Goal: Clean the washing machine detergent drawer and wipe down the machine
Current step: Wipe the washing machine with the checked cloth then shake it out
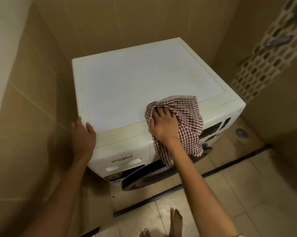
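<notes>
Bare foot (176,221) on pale floor tiles (247,194), toes towards the machine; a second foot only just shows at the bottom edge.

Both forearms reach up and forward.

Right hand (163,127): palm down on the checked cloth (188,117), fingers spread and nearly straight, pressing it onto the front rim of the machine's top. Nothing is pinched. The cloth bunches just past the fingertips.

Cloth: red-and-white check. Its long axis runs front to back, from the top panel over the front edge and down the fascia. The lower end hangs loose, reaching the upper rim of the door (144,177).

Left hand (82,134): grips the near left corner of the top. Thumb lies on the top surface; fingers wrap over the side edge, mostly hidden.

Washing machine (144,79): white front-loader in a tiled corner, its front facing the person and angled to the right of the frame.

Detergent drawer (125,159): upper left of the front, pushed in flush, long axis along the fascia. It reads "Whirlpool".

Dark control panel (214,129) right of the cloth; its markings are too small to read.

Further right, a round floor drain (241,132).

Beyond, beige wall tiles (144,19) and a mosaic strip (264,57) running up the right-hand wall.
</notes>
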